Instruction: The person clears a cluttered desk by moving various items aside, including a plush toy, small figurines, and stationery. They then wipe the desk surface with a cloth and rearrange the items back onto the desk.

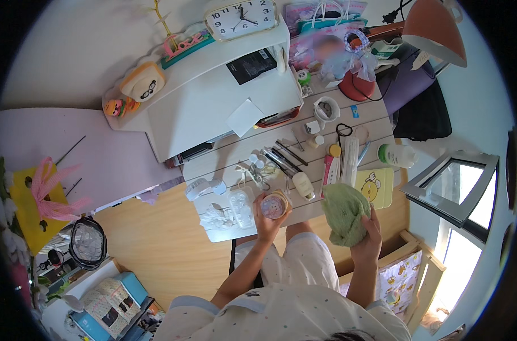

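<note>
My left hand (265, 222) grips a small round container (274, 206) with a cartoon picture on its top, just over the front edge of the desk. In my right hand (370, 232) is a crumpled green cloth (346, 213), which hangs past the desk's front edge. A clear plastic case (241, 207) with small compartments lies left of the container. Right of it is a cream-coloured bottle (303, 185), lying down beside several slim pens or sticks (284, 162). Behind the cloth lies a yellow tin or notebook (375, 187) with a chick drawing, partly covered.
A white shelf unit (190, 119) with a clock (242, 19) stands at the back. White cup (327, 110), black-handled scissors (344, 130) and a white bottle with a green band (397, 155) are on the desk (250, 140). An open window (454, 183) juts in at right.
</note>
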`<state>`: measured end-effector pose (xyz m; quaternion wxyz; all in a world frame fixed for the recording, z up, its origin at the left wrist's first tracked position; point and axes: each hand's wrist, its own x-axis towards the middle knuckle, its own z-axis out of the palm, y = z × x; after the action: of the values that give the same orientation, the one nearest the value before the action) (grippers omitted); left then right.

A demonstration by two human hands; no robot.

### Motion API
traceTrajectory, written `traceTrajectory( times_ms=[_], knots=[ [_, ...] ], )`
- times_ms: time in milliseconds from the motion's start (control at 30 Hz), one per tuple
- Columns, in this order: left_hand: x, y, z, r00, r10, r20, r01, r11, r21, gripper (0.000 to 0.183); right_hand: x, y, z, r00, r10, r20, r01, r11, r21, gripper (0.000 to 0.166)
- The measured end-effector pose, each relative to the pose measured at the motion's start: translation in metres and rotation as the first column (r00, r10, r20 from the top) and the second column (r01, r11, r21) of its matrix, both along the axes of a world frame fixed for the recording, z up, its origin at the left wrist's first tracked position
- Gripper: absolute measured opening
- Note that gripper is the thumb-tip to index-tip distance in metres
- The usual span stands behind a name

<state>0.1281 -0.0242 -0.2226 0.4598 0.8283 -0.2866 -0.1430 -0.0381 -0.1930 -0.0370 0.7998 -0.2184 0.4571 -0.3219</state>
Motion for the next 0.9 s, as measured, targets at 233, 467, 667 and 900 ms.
traceTrajectory(
  times_ms=[233, 467, 667, 900],
  knots=[
    [0.001, -0.007, -0.007, 0.995, 0.029, -0.093, -0.030, 0.999, -0.012, 0.097, 0.000, -0.006, -0.003, 0.999, -0.008, -0.040, 0.006, 0.999, -0.050, 0.043],
    [0.013, 0.006, 0.027, 0.995, -0.104, -0.013, 0.105, 0.987, 0.123, 0.105, 0.008, -0.050, -0.086, 0.904, 0.000, -0.428, -0.156, 0.932, -0.328, 0.023],
    [0.035, 0.027, 0.075, 0.977, -0.213, 0.032, 0.201, 0.954, 0.221, 0.084, 0.045, -0.089, -0.097, 0.418, -0.220, -0.882, -0.561, 0.701, -0.441, 0.026],
    [0.111, -0.071, 0.070, 0.836, 0.376, -0.399, -0.385, 0.921, 0.060, 0.038, 0.256, -0.079, -0.043, 0.717, -0.154, -0.680, -0.667, 0.129, -0.734, 0.030]
  ],
)
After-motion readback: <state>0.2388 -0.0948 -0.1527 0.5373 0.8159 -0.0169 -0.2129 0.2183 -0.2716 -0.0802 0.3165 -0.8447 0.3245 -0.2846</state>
